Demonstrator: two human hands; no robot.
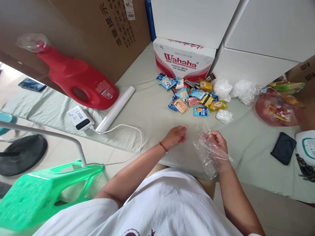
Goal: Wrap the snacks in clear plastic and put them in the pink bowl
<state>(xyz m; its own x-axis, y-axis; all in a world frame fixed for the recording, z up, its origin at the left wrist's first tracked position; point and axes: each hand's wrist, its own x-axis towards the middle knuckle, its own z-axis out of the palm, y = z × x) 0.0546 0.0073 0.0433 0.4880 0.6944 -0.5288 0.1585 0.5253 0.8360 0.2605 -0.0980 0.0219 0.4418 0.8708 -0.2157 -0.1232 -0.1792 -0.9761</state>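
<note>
Easiest thing to read here is the white and red carton at the back: "Wahaha" in big red letters, with "purified water for drinking" in small print under it. The big brown cardboard box on the left has dark Chinese characters and a white barcode sticker, too small for me to read. The red detergent jug lying on its side has a label too, also unreadable.

Right hand is closed around a clear plastic bag, which is crumpled and drapes down over the wrist, just above the near edge of the pale green cloth. Left hand is just beside it with a red string on the wrist, fingers loosely together and nothing in it as far as I can see.

The snack pile, little blue, yellow and pink packets, sits between the hands and the carton, with nothing in the way. Some crumpled plastic bags lie to its right, then a red plate with more snacks. A dark pouch lies near the right hand. Over on the left are a white power bank with its cable, a white roll and a green plastic stool on the floor.
</note>
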